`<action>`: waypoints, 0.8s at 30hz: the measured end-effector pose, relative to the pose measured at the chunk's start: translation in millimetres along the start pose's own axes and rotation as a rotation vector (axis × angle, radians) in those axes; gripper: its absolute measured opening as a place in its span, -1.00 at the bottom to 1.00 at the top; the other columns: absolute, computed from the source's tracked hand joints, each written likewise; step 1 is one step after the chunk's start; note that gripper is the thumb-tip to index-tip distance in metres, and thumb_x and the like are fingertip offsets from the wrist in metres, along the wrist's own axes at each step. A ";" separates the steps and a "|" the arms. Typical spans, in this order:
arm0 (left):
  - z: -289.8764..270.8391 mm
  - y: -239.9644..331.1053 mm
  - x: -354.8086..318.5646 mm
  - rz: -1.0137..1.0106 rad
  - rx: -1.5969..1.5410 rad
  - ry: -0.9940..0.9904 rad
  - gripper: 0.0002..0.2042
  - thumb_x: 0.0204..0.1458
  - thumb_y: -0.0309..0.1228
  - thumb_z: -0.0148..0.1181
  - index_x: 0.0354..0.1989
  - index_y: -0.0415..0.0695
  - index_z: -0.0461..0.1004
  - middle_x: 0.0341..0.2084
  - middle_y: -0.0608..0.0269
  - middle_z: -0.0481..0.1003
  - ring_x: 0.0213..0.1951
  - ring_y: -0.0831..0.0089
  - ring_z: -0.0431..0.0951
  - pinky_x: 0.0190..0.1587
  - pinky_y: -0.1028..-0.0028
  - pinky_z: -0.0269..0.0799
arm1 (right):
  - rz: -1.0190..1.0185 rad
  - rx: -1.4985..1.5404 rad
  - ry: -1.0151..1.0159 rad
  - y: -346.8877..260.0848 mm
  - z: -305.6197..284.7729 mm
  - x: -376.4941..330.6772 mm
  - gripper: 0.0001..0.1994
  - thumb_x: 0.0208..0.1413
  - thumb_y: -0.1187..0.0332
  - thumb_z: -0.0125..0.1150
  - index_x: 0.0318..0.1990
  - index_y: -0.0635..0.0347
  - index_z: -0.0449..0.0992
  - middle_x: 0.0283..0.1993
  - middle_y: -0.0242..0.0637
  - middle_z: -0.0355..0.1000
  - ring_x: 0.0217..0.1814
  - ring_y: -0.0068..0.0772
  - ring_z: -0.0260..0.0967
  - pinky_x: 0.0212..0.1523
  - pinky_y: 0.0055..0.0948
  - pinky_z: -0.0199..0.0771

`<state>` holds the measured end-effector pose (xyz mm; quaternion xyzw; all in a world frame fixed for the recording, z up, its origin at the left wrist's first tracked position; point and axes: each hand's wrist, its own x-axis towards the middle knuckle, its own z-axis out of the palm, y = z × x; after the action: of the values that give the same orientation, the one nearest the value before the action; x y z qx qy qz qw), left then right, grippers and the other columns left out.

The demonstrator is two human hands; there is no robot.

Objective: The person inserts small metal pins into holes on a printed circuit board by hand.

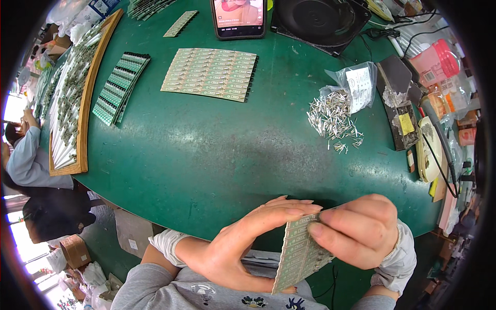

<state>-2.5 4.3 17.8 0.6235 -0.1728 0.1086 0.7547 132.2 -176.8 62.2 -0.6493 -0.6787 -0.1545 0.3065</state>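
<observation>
Both of my hands hold one thin panel of small green circuit boards edge-on, just in front of the near edge of the green table. My left hand supports the panel from the left with fingers stretched flat along it. My right hand pinches its upper right edge between thumb and fingers. A loose heap of small silver metal parts lies on the table to the upper right, spilling from a clear plastic bag.
A flat panel of boards and a fanned stack of populated boards lie further back. A wooden tray with white parts runs along the left. A phone, a black fan, tools and bottles crowd the back and right. Other people sit at left.
</observation>
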 end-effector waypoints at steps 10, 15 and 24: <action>1.5 -5.8 -1.4 0.011 -0.104 0.044 -0.09 -0.28 -0.47 0.53 0.29 -0.31 0.09 0.21 -0.21 0.24 0.23 -0.10 0.27 0.22 0.00 0.18 | 0.353 -0.432 -0.266 48.6 -20.7 5.3 -0.80 -0.25 0.56 0.28 -0.37 0.26 0.49 -0.40 -0.27 0.41 -0.36 -0.27 0.39 -0.41 -0.37 0.41; 2.6 -6.8 -1.6 0.021 -0.115 0.054 -0.09 -0.28 -0.48 0.53 0.29 -0.31 0.08 0.21 -0.23 0.23 0.23 -0.11 0.27 0.20 0.01 0.20 | 0.280 -0.538 -0.394 51.6 -14.8 8.2 -0.84 -0.26 0.51 0.21 -0.43 0.22 0.42 -0.44 -0.30 0.31 -0.38 -0.31 0.33 -0.45 -0.37 0.38; -1.6 -4.5 -1.9 0.029 -0.072 0.014 0.00 -0.33 -0.51 0.57 0.30 -0.32 0.00 0.19 -0.37 0.21 0.24 -0.16 0.25 0.26 -0.04 0.04 | 0.292 -0.519 -0.498 54.7 -16.7 15.2 -0.86 -0.24 0.50 0.19 -0.49 0.20 0.35 -0.45 -0.28 0.27 -0.36 -0.30 0.33 -0.47 -0.37 0.41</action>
<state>-2.4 5.1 12.8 0.5925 -0.1803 0.1176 0.7763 189.7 -168.9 74.0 -0.8126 -0.5712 -0.1136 -0.0231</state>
